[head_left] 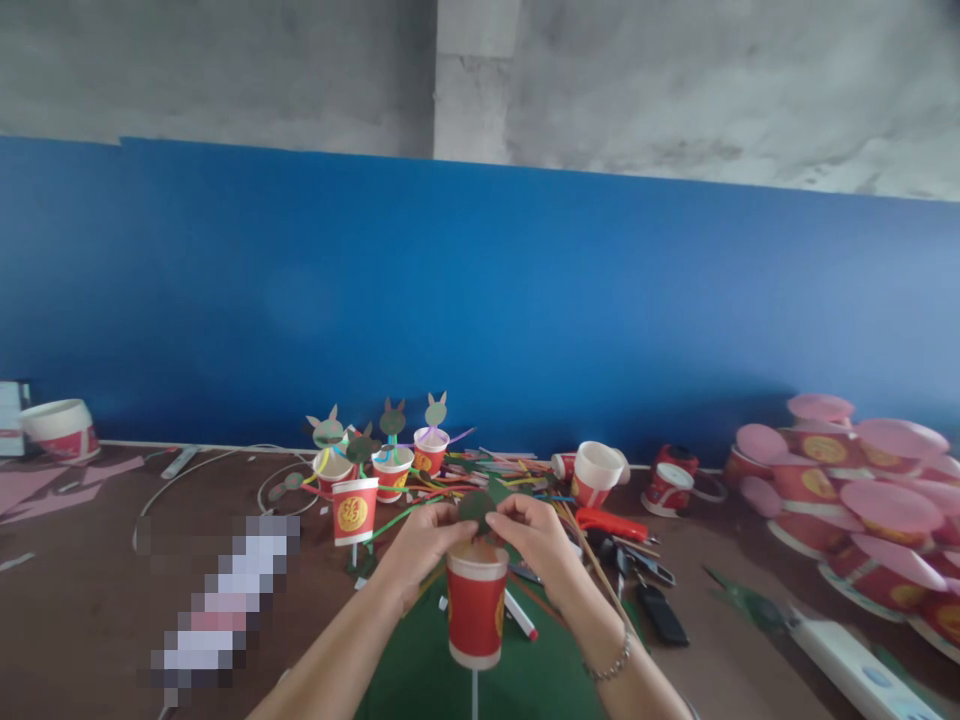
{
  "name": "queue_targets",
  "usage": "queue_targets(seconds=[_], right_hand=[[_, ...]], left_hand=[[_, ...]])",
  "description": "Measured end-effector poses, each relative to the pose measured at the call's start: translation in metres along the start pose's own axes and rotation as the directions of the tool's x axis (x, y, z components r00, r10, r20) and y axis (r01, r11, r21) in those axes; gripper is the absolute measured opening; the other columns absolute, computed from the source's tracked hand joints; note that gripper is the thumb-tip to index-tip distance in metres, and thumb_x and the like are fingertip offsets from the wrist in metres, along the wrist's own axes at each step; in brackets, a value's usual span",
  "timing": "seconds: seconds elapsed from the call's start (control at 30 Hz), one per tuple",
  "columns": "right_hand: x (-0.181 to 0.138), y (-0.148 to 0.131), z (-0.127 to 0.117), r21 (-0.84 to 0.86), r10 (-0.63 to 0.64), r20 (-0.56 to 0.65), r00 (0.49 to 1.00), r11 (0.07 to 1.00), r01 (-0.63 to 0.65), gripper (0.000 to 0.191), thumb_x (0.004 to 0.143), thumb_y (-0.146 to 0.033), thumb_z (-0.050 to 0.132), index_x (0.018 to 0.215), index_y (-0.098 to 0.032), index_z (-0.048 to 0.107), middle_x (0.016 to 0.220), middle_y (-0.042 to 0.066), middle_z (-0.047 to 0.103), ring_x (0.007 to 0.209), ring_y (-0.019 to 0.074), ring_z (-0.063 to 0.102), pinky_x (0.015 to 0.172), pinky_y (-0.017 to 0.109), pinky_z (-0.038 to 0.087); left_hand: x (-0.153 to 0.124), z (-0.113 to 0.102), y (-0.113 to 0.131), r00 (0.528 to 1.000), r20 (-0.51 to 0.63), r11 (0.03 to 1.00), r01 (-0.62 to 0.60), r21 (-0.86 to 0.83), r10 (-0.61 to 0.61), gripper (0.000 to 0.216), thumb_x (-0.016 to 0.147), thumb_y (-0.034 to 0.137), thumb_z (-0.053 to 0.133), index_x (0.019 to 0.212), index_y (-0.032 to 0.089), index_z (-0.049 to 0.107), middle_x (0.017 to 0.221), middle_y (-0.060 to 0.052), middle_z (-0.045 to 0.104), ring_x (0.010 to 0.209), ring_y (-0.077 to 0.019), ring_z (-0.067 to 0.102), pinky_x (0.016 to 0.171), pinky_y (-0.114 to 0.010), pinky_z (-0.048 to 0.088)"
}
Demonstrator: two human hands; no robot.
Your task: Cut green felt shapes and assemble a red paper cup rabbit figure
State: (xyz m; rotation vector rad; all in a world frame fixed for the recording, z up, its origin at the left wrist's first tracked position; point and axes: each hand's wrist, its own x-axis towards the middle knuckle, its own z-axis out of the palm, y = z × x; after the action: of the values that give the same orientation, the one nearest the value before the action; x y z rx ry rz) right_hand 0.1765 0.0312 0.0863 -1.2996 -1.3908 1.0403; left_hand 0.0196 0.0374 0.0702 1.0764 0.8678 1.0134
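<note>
A red paper cup (474, 612) with a white rim is upright in front of me, a thin white stick (475, 692) extending below it. Just above its rim is a dark green paper cutout (474, 512), rounded, with a pointed piece at its upper right. My left hand (426, 545) pinches the cutout's left side between thumb and fingers. On the other side my right hand (538, 545) is closed on the cutout near the pointed piece. How the cutout joins the cup is hidden behind my fingers. Beneath the cup lies green paper (420, 660).
Several cups with animal-head cutouts (352, 510) stand behind my left hand. Coloured pipe cleaners (495, 465) lie behind the cup. To the right are a marker (523, 615), a red-handled tool (611, 525), black keys (661, 613), a glue gun (847, 655) and stacked cups with pink discs (889, 505).
</note>
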Motion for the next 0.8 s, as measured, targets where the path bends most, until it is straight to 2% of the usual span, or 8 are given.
queue_targets(seconds=[0.3, 0.47, 0.63, 0.8], right_hand=[[0.000, -0.002, -0.001, -0.033, -0.007, 0.032, 0.999, 0.999, 0.008, 0.015, 0.065, -0.028, 0.061, 0.058, -0.015, 0.055, 0.050, -0.004, 0.052, 0.049, 0.0102, 0.048, 0.046, 0.020, 0.034], [-0.001, -0.003, -0.001, -0.058, -0.006, 0.106, 0.994, 0.998, 0.012, 0.016, 0.066, -0.027, 0.061, 0.073, -0.013, 0.065, 0.064, 0.001, 0.063, 0.061, 0.0142, 0.056, 0.056, 0.023, 0.042], [-0.002, -0.004, -0.001, 0.007, 0.019, 0.159, 0.987, 1.000, -0.020, 0.018, 0.066, -0.025, 0.062, 0.077, -0.012, 0.068, 0.070, 0.002, 0.067, 0.066, 0.0167, 0.059, 0.062, 0.025, 0.045], [-0.001, -0.001, -0.002, 0.065, 0.026, 0.158, 0.987, 0.997, -0.037, 0.018, 0.065, -0.026, 0.063, 0.077, -0.013, 0.067, 0.068, 0.001, 0.065, 0.064, 0.0157, 0.058, 0.059, 0.024, 0.044]], left_hand=[[0.000, 0.002, 0.000, 1.000, 0.010, 1.000, 0.007, -0.017, -0.007, 0.027, 0.062, 0.028, 0.072, 0.077, 0.007, 0.066, 0.069, -0.009, 0.067, 0.066, -0.0200, 0.062, 0.064, -0.029, 0.044], [-0.004, 0.006, 0.006, 0.999, 0.047, 0.998, -0.012, -0.058, 0.015, 0.025, 0.062, 0.028, 0.073, 0.076, 0.008, 0.067, 0.069, -0.009, 0.068, 0.066, -0.0194, 0.062, 0.066, -0.029, 0.044], [-0.005, 0.007, 0.010, 0.999, 0.044, 0.999, 0.002, -0.037, 0.000, 0.024, 0.059, 0.027, 0.074, 0.073, 0.008, 0.067, 0.067, -0.008, 0.068, 0.063, -0.0183, 0.061, 0.064, -0.027, 0.043], [-0.002, 0.002, 0.008, 1.000, 0.017, 0.999, 0.013, 0.036, -0.014, 0.023, 0.061, 0.029, 0.073, 0.069, 0.009, 0.066, 0.064, -0.007, 0.067, 0.061, -0.0167, 0.060, 0.062, -0.026, 0.042]])
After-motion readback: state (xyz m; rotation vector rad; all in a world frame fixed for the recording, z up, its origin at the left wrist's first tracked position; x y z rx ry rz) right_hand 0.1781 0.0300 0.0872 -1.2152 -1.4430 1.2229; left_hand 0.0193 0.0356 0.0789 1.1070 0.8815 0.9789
